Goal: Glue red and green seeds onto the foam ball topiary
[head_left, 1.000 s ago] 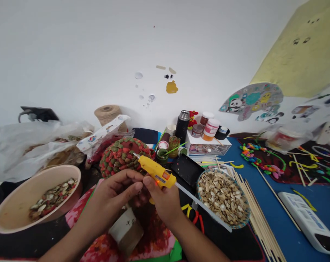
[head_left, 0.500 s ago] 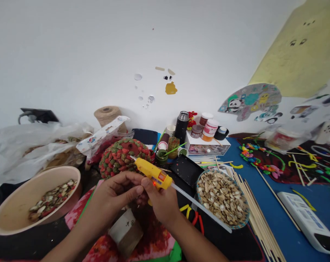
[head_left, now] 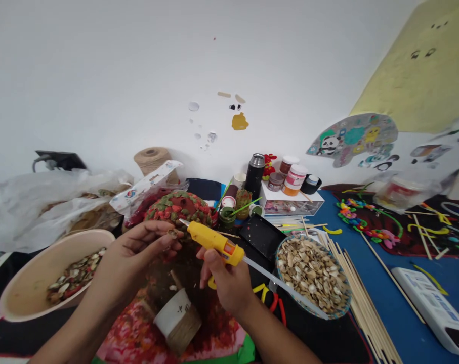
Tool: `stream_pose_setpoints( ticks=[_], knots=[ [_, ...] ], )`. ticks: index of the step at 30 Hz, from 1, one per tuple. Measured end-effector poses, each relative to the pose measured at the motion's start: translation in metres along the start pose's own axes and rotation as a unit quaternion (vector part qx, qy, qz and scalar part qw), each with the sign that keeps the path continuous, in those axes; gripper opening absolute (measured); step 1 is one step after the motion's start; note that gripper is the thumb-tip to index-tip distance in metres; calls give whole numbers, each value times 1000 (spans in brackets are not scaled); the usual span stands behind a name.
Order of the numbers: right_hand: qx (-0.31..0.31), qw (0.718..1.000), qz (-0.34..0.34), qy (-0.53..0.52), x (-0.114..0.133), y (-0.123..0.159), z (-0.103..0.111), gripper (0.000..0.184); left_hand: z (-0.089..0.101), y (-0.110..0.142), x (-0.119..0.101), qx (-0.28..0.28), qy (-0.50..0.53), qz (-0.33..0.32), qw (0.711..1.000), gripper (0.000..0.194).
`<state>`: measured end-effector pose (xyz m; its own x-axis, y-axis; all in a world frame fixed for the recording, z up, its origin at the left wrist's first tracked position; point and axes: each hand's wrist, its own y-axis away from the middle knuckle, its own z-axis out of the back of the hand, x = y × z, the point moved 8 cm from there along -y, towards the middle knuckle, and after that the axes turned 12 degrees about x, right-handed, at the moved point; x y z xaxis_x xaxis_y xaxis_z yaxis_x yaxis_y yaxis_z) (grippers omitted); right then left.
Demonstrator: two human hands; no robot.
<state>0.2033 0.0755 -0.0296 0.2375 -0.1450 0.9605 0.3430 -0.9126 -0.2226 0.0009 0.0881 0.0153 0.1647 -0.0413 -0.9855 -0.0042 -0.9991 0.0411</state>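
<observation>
My right hand (head_left: 231,283) is wrapped around a yellow hot glue gun (head_left: 212,240), its nozzle pointing left and a long glue stick (head_left: 286,289) running out of its back. Between the thumb and fingers of my left hand (head_left: 132,253) is a small brownish shell (head_left: 172,233), close to the nozzle tip. Below my hands, a white-and-brown paper cup (head_left: 174,309) lies tilted on a red-stained cloth (head_left: 217,328). Just beyond the nozzle rests a rounded form covered in red and green shells (head_left: 168,205).
A beige basin (head_left: 22,288) with shell pieces stands at left, a basket (head_left: 348,288) of shells at right. Wooden sticks (head_left: 360,308) lie beside it. Behind are paint jars (head_left: 294,179), a black thermos (head_left: 255,175), a black tray (head_left: 262,235) and a twine spool (head_left: 153,161).
My hands have moved apart: the left has shifted left and up, showing the shell in its fingers. The glue gun stays in my right hand. The view has shifted slightly.
</observation>
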Motion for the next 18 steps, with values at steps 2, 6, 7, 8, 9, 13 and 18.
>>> stream_pose_setpoints(
  ticks=[2, 6, 7, 8, 9, 13, 18],
  knots=[
    [8, 1000, 0, -7, -3, 0, -2, 72, 4, -3, -5, 1, -27, -29, 999, 57],
    [13, 1000, -2, -9, -8, 0, -2, 70, 8, -2, -15, -6, -99, -71, 993, 52],
    [13, 1000, -1, -2, -9, 0, -2, 69, 9, -1, -16, -13, -117, -72, 990, 52],
    [15, 1000, 0, 8, -9, 1, -2, 68, 10, 0, -18, -21, -134, -71, 988, 53],
    [16, 1000, 3, 21, -8, 1, -2, 66, 11, 1, -20, -27, -149, -71, 986, 54],
    [24, 996, 24, 88, 0, 2, -1, 60, 9, 6, -28, -40, -208, -79, 974, 53],
    [23, 981, 40, 186, 8, 3, -2, 67, 3, 10, -34, -38, -268, -95, 958, 46]
  ],
)
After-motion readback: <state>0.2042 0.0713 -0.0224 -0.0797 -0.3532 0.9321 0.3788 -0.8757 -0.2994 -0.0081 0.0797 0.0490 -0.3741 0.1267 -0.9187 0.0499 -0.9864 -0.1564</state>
